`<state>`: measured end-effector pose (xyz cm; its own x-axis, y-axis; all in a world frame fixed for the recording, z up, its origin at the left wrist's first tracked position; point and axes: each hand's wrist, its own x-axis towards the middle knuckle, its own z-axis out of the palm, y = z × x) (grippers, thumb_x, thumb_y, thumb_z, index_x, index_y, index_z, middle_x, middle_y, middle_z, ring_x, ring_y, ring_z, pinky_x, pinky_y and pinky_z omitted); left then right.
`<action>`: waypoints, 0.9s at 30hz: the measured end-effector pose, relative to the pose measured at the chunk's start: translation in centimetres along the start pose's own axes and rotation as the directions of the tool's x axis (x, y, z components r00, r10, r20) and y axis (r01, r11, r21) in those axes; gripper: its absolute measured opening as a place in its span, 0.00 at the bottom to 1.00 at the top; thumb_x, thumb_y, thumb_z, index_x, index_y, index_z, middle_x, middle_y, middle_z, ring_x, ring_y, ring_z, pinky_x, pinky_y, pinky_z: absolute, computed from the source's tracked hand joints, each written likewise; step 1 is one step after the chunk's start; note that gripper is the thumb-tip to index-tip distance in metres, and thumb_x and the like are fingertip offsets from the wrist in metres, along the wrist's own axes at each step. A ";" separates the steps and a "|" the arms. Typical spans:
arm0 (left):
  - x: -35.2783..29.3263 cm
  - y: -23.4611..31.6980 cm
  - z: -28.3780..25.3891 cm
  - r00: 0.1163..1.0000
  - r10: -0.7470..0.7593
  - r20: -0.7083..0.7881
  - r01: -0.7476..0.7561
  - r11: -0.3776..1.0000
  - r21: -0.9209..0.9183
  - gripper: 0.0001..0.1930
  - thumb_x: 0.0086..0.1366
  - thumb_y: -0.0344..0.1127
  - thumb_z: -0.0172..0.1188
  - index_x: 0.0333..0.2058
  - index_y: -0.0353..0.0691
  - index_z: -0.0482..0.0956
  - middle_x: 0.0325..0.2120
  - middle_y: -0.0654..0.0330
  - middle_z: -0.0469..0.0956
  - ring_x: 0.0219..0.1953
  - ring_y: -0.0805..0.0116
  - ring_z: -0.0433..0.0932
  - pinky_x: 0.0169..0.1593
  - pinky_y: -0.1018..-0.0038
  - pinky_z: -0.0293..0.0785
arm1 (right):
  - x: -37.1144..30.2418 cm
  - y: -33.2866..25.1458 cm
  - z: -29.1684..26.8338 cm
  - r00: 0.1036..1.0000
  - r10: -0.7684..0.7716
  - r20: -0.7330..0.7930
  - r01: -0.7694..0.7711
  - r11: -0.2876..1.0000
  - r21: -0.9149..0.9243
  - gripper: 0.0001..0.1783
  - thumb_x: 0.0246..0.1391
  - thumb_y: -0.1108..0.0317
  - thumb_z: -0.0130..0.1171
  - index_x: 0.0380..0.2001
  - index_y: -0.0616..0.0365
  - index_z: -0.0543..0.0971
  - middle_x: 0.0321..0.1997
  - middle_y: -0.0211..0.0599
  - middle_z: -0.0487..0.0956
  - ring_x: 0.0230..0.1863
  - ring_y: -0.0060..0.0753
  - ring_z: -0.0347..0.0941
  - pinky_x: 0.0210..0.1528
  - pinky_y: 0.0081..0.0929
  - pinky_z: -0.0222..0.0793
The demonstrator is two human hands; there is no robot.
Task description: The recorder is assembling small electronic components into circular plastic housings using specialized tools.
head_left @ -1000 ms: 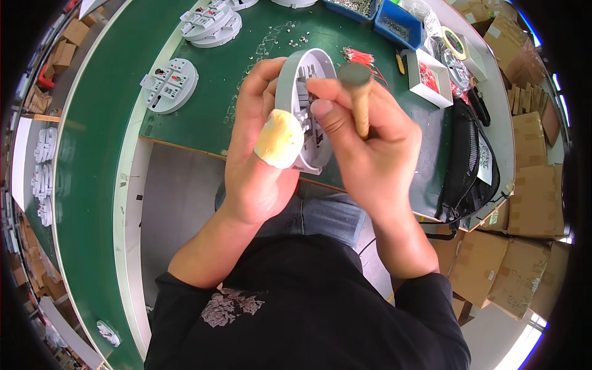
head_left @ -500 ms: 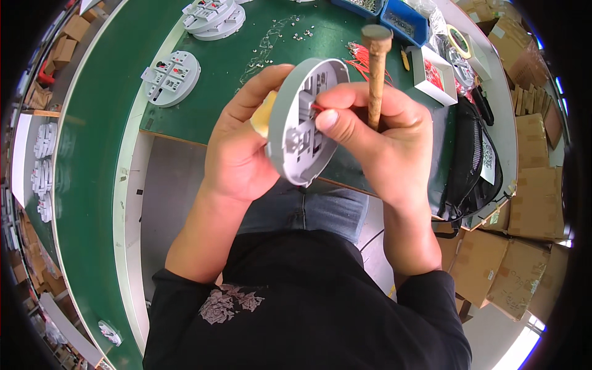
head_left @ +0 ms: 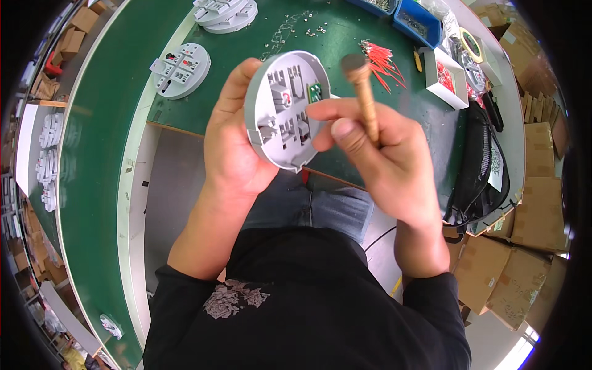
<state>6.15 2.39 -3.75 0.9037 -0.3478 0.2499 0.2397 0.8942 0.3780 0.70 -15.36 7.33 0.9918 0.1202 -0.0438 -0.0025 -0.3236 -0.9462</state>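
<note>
My left hand (head_left: 228, 145) grips a round grey plastic housing (head_left: 258, 102) by its left side, its hollow inside turned up and to the right. Slots and ribs show inside, with a small green circuit board (head_left: 314, 92) near the right wall and a small red and white bit at the middle. My right hand (head_left: 388, 154) is closed around a wooden-handled tool (head_left: 366, 102) with a dark, flat round end pointing up. Its index fingertip lies at the housing's right rim; whether it touches is unclear. The tool's lower end is hidden in the palm.
Red wires (head_left: 383, 61) lie on the green table beyond my right hand, beside a white box (head_left: 453, 92) of red parts. Blue bins (head_left: 416, 28) stand at the back. Similar grey housings (head_left: 185, 74) rest at the left. A black bag (head_left: 472, 166) sits at the right edge.
The housing has turned to show more of its inside. My right hand has drawn back from its middle, the tool now tilting left. The yellow piece behind the housing is out of sight.
</note>
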 end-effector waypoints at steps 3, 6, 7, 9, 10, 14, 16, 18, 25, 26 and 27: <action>0.4 0.7 2.0 0.978 -0.070 -0.198 0.096 0.988 0.121 0.15 0.71 0.23 0.49 0.53 0.42 0.74 0.47 0.54 0.82 0.48 0.62 0.83 0.49 0.64 0.84 | -0.1 0.4 -0.1 0.999 -0.029 0.015 0.030 0.998 -0.047 0.15 0.65 0.75 0.58 0.54 0.61 0.81 0.35 0.32 0.84 0.34 0.17 0.76 0.38 0.21 0.73; 0.3 0.0 0.8 0.969 -0.035 -0.244 0.060 0.994 0.095 0.14 0.71 0.23 0.50 0.52 0.41 0.74 0.46 0.54 0.82 0.47 0.63 0.84 0.49 0.64 0.84 | 0.3 1.1 0.0 0.986 -0.162 -0.027 0.157 0.978 -0.138 0.18 0.65 0.76 0.58 0.57 0.59 0.80 0.35 0.34 0.84 0.31 0.20 0.74 0.36 0.24 0.72; 0.3 -0.2 0.4 0.964 -0.018 -0.267 0.041 0.996 0.081 0.13 0.71 0.23 0.50 0.52 0.41 0.74 0.46 0.55 0.82 0.47 0.63 0.84 0.49 0.64 0.84 | 0.5 1.6 0.4 0.969 -0.246 -0.003 0.241 0.950 -0.198 0.19 0.64 0.76 0.59 0.57 0.59 0.80 0.34 0.35 0.83 0.31 0.22 0.74 0.35 0.25 0.72; 0.2 0.0 0.8 0.970 -0.003 -0.243 0.029 0.994 0.103 0.13 0.71 0.23 0.50 0.52 0.41 0.74 0.45 0.55 0.82 0.46 0.63 0.84 0.48 0.64 0.84 | 0.9 2.4 1.1 0.914 -0.400 0.063 0.399 0.864 -0.306 0.21 0.62 0.77 0.59 0.58 0.57 0.79 0.34 0.36 0.82 0.30 0.27 0.73 0.35 0.26 0.72; 0.1 0.2 1.3 0.976 0.013 -0.218 0.015 0.992 0.126 0.13 0.71 0.23 0.50 0.52 0.41 0.74 0.45 0.55 0.82 0.46 0.64 0.84 0.48 0.65 0.84 | 0.8 2.2 1.1 0.916 -0.396 0.065 0.396 0.867 -0.303 0.21 0.62 0.77 0.59 0.58 0.57 0.79 0.34 0.36 0.82 0.30 0.27 0.73 0.35 0.26 0.72; 0.1 0.1 1.3 0.969 0.038 -0.243 0.002 0.987 0.163 0.13 0.72 0.23 0.50 0.51 0.41 0.74 0.44 0.56 0.82 0.44 0.65 0.83 0.48 0.67 0.83 | 0.5 1.4 0.7 0.956 -0.238 0.173 0.294 0.808 -0.510 0.22 0.60 0.78 0.60 0.58 0.56 0.79 0.34 0.40 0.80 0.29 0.34 0.74 0.35 0.29 0.72; 0.4 -0.1 1.2 0.964 0.043 -0.262 0.002 0.986 0.168 0.13 0.71 0.23 0.50 0.51 0.41 0.74 0.44 0.56 0.82 0.44 0.66 0.83 0.48 0.68 0.83 | 1.1 2.4 1.1 0.935 -0.323 0.146 0.354 0.853 -0.383 0.24 0.59 0.80 0.60 0.59 0.56 0.79 0.32 0.40 0.78 0.28 0.34 0.73 0.34 0.30 0.71; 0.6 -0.4 1.2 0.947 0.018 -0.321 0.023 0.992 0.123 0.13 0.71 0.22 0.49 0.51 0.41 0.74 0.43 0.56 0.82 0.44 0.66 0.83 0.48 0.68 0.82 | 1.3 2.5 0.9 0.922 -0.364 0.129 0.387 0.866 -0.317 0.25 0.58 0.80 0.59 0.59 0.55 0.79 0.31 0.40 0.78 0.28 0.34 0.73 0.33 0.31 0.71; 0.4 -0.2 -0.6 0.974 0.028 -0.223 -0.015 0.998 0.058 0.17 0.77 0.38 0.45 0.58 0.40 0.70 0.50 0.49 0.79 0.49 0.52 0.82 0.53 0.54 0.81 | 2.1 2.0 0.1 0.930 -0.340 0.142 0.369 0.855 -0.364 0.24 0.57 0.81 0.59 0.57 0.55 0.80 0.32 0.40 0.78 0.27 0.35 0.73 0.33 0.31 0.70; 0.3 -0.1 -0.7 0.980 0.043 -0.195 -0.022 0.994 0.108 0.16 0.77 0.37 0.45 0.57 0.39 0.70 0.49 0.49 0.79 0.49 0.52 0.82 0.53 0.55 0.81 | 2.0 2.0 0.2 0.931 -0.337 0.142 0.366 0.857 -0.364 0.24 0.57 0.81 0.59 0.57 0.55 0.80 0.32 0.40 0.78 0.27 0.35 0.73 0.33 0.31 0.70; 0.1 0.0 -0.7 0.985 0.055 -0.165 -0.029 0.987 0.155 0.15 0.76 0.36 0.46 0.57 0.39 0.71 0.49 0.49 0.79 0.49 0.52 0.81 0.53 0.55 0.81 | 1.8 2.1 0.4 0.933 -0.328 0.147 0.360 0.835 -0.416 0.22 0.58 0.81 0.59 0.56 0.56 0.80 0.32 0.39 0.78 0.27 0.35 0.72 0.32 0.30 0.69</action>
<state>6.50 2.53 -4.30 0.9617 -0.2466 0.1196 0.1550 0.8494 0.5045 2.40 -15.44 5.17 0.9074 0.3564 0.2227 0.4077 -0.6178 -0.6723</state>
